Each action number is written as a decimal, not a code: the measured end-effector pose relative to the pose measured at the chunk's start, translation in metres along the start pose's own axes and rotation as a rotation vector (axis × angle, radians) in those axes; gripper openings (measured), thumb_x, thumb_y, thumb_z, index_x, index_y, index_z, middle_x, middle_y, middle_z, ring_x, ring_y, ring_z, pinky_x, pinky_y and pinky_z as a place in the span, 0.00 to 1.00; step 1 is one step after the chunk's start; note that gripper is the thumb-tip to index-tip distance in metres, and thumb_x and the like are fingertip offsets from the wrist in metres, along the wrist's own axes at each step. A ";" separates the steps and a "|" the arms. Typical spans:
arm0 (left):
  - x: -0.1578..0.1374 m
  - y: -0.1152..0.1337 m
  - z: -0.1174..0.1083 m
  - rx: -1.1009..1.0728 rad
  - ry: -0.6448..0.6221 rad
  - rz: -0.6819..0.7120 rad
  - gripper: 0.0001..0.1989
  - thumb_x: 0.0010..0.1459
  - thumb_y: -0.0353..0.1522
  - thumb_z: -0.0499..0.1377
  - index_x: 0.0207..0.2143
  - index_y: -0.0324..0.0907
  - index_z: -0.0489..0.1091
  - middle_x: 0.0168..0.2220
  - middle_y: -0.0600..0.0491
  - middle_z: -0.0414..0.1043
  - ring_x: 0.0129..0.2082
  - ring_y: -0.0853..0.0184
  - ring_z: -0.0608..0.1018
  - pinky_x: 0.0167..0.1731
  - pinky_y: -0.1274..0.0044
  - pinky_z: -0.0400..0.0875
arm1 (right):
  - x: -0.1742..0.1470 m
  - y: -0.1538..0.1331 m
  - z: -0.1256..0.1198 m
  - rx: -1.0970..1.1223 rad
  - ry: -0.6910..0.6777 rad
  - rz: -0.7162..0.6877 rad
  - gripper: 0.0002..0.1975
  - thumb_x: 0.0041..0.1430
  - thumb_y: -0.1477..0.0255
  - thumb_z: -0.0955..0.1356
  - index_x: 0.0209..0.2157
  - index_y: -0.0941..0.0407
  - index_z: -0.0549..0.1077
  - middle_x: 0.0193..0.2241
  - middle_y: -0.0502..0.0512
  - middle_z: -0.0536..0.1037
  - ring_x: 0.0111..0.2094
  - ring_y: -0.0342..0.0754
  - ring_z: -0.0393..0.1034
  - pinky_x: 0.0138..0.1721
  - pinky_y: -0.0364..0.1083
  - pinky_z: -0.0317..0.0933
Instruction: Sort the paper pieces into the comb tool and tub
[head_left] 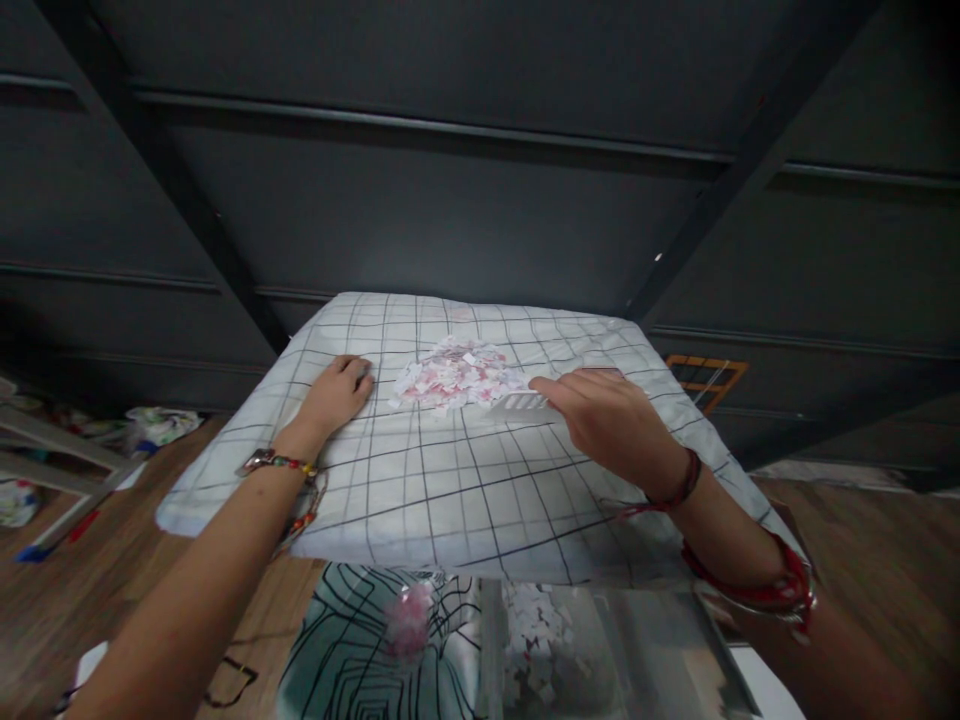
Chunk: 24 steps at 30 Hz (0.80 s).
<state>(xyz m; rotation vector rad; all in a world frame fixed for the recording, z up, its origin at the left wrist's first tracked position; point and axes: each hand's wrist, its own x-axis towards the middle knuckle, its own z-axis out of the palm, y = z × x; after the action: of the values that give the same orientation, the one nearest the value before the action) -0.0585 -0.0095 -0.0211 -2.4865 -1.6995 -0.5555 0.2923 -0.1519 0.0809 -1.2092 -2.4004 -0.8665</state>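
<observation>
A heap of small white and pink paper scraps [457, 372] lies on the white checked cloth [420, 490] that covers the table. My right hand [611, 415] is closed around a white slotted spatula [523, 402], and its slotted blade meets the right edge of the heap. To the left of the scraps, my left hand [337, 392] rests on the cloth with its fingers loosely bent and holds nothing. A small gap separates it from the heap.
Below the table edge, a clear plastic bin [615, 650] holds white paper scraps. Beside it, a pink bundle [409, 622] sits on green and white patterned fabric [337, 640]. A dark panelled wall [450, 200] stands behind the table. At left is a metal ladder-like frame [67, 470].
</observation>
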 end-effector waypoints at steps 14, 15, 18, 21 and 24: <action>0.000 -0.002 0.001 -0.016 0.012 0.008 0.22 0.62 0.37 0.44 0.49 0.34 0.69 0.50 0.39 0.71 0.54 0.56 0.70 0.59 0.64 0.64 | 0.004 -0.011 -0.010 0.004 -0.137 0.030 0.19 0.56 0.86 0.60 0.43 0.58 0.75 0.27 0.53 0.77 0.31 0.47 0.68 0.34 0.46 0.54; 0.000 -0.002 0.001 -0.014 0.010 0.008 0.23 0.62 0.37 0.44 0.49 0.33 0.69 0.50 0.39 0.71 0.54 0.56 0.70 0.59 0.64 0.64 | 0.004 -0.012 -0.010 -0.002 -0.142 0.042 0.19 0.56 0.86 0.60 0.44 0.58 0.75 0.27 0.53 0.77 0.31 0.47 0.68 0.34 0.46 0.54; 0.000 -0.002 0.001 -0.011 0.004 0.006 0.24 0.62 0.37 0.44 0.50 0.32 0.69 0.50 0.38 0.71 0.55 0.56 0.70 0.60 0.64 0.64 | 0.003 -0.017 -0.008 0.028 -0.131 0.047 0.19 0.57 0.86 0.60 0.43 0.58 0.75 0.28 0.53 0.77 0.30 0.47 0.68 0.33 0.46 0.54; 0.000 -0.002 0.002 -0.016 0.009 0.001 0.23 0.62 0.37 0.44 0.50 0.33 0.69 0.50 0.39 0.71 0.54 0.56 0.70 0.60 0.64 0.64 | 0.002 -0.022 -0.010 0.098 -0.101 0.010 0.19 0.57 0.86 0.59 0.43 0.58 0.75 0.26 0.51 0.76 0.29 0.46 0.66 0.33 0.46 0.54; 0.001 -0.003 0.002 -0.021 0.012 0.014 0.23 0.62 0.37 0.44 0.50 0.34 0.69 0.50 0.40 0.71 0.54 0.57 0.70 0.59 0.64 0.64 | 0.003 -0.022 -0.013 0.096 -0.089 0.021 0.18 0.58 0.85 0.59 0.43 0.58 0.75 0.24 0.50 0.74 0.27 0.46 0.64 0.31 0.46 0.52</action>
<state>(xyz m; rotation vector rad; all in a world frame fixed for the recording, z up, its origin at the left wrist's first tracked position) -0.0607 -0.0070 -0.0236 -2.5020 -1.6796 -0.5891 0.2728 -0.1689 0.0839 -1.2582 -2.4635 -0.6971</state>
